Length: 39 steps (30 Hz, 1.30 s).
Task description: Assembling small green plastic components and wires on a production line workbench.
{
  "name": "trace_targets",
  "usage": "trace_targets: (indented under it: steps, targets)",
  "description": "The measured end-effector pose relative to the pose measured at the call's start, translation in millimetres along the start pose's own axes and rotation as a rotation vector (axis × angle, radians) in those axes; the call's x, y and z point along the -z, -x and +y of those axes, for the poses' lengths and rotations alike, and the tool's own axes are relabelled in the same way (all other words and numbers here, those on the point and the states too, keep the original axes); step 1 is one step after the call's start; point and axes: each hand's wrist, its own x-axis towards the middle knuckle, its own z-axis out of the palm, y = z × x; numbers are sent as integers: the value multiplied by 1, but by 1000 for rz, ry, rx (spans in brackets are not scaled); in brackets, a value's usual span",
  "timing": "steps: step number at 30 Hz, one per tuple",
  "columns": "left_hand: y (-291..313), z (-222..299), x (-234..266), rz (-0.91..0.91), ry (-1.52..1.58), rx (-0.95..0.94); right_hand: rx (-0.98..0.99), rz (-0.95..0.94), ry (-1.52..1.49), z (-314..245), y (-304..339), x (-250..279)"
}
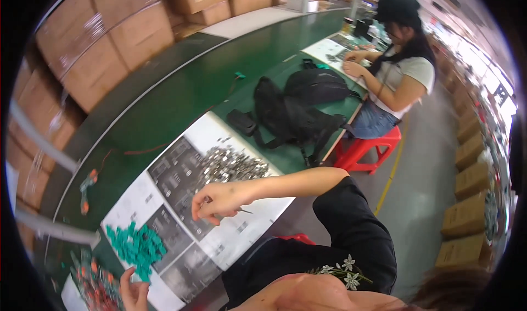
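Observation:
My right hand (218, 201) is over the printed sheet, just on the near side of a heap of small shiny metal parts (228, 165). Its fingers are curled, and a thin dark metal piece (245, 211) pokes out beneath the palm; most of it is hidden. At the lower left, my left hand (133, 293) is at the near end of a pile of small green plastic pieces (136, 245). Thumb and forefinger are spread beside the closest pieces, with a gap between their tips. The other fingers of that hand are hidden.
Left of my left hand lies a bundle of orange, grey and red parts (96, 281). Black bags (296, 105) rest on the green table beyond the metal heap. A co-worker (398, 64) sits on a red stool (370, 149). Stacked cartons (110, 36) line the far left.

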Motion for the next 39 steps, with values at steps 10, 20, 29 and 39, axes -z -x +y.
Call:
trace_targets:
  steps: [10, 20, 29, 39]
  targets:
    - [93, 7, -49, 87, -237, 86, 154, -267, 321, 12, -21, -101]
    - [94, -73, 3, 786, -652, 167, -179, -185, -115, 82, 18, -121]
    - [55, -100, 24, 580, -742, 63, -137, -176, -143, 89, 12, -114]
    - [54, -30, 29, 561, -427, 300, -121, -326, -12, 85, -17, -143]
